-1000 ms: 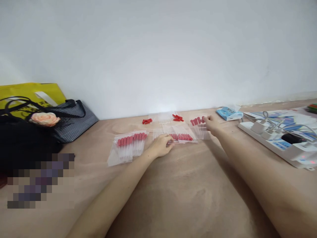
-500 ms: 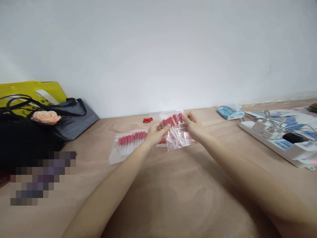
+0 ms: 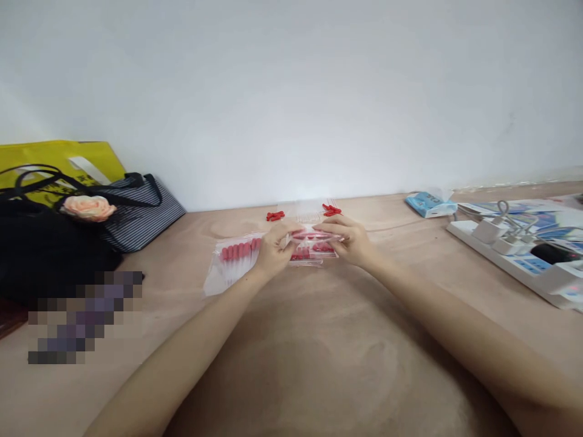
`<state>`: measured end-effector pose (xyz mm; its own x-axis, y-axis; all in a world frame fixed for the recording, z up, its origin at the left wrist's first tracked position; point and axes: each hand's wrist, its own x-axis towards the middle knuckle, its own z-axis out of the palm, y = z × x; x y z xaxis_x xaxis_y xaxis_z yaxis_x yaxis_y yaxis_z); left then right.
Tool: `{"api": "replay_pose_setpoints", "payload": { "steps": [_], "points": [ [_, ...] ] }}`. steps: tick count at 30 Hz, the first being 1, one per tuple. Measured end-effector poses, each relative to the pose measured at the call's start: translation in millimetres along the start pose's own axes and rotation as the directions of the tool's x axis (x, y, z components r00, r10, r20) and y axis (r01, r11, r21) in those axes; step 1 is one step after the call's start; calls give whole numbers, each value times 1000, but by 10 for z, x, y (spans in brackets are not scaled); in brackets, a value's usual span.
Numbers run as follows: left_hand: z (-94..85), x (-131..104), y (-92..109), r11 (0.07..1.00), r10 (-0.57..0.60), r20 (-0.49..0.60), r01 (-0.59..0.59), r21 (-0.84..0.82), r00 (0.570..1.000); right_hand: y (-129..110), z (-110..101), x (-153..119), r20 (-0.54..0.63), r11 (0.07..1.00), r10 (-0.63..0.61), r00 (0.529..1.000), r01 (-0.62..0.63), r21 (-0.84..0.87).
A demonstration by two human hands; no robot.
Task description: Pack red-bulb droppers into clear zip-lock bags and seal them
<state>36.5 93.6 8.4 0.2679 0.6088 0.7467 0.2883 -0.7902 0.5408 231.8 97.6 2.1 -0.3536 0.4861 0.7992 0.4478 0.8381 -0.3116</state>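
My left hand [image 3: 274,247] and my right hand [image 3: 348,240] pinch the two ends of a clear plastic bag [image 3: 314,235] with red pieces in it, seen nearly edge-on. Left of it, a clear bag of red-topped white sticks [image 3: 237,255] lies on the table, partly behind my left hand. Beneath the held bag are more clear bags with small red pieces [image 3: 300,255]. Two small red bundles lie near the wall, one at the left [image 3: 275,216] and one at the right [image 3: 332,210], with clear plastic [image 3: 303,210] between them.
At the left stand a yellow bag [image 3: 98,156], a striped bag [image 3: 141,212] and a black bag [image 3: 50,261] with a peach flower [image 3: 88,208]. To the right are a blue tissue pack [image 3: 429,204], a white power strip [image 3: 505,255] with plugs, and printed sheets [image 3: 523,215].
The held bag has tilted from facing me to nearly edge-on, with both hands still on it. The right-hand red bundle and the plastic near the wall now show more.
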Motion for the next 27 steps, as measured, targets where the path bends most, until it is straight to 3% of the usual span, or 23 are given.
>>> {"api": "replay_pose_setpoints", "payload": {
  "steps": [4,10,18,27],
  "points": [
    [10,-198,12,978,148,96,-160,136,984,80,77,-225,85,988,-60,995,71,-137],
    [11,-414,35,906,287,285,-355,228,915,-5,56,-441,271,921,-125,954,214,-326],
    [38,-466,39,814,357,359,-475,334,863,-176,-122,-616,278,759,-324,904,424,-494],
    [-180,-522,40,733,411,411,-564,382,813,-115,-140,-643,215,796,-262,941,336,-503]
  ]
}}
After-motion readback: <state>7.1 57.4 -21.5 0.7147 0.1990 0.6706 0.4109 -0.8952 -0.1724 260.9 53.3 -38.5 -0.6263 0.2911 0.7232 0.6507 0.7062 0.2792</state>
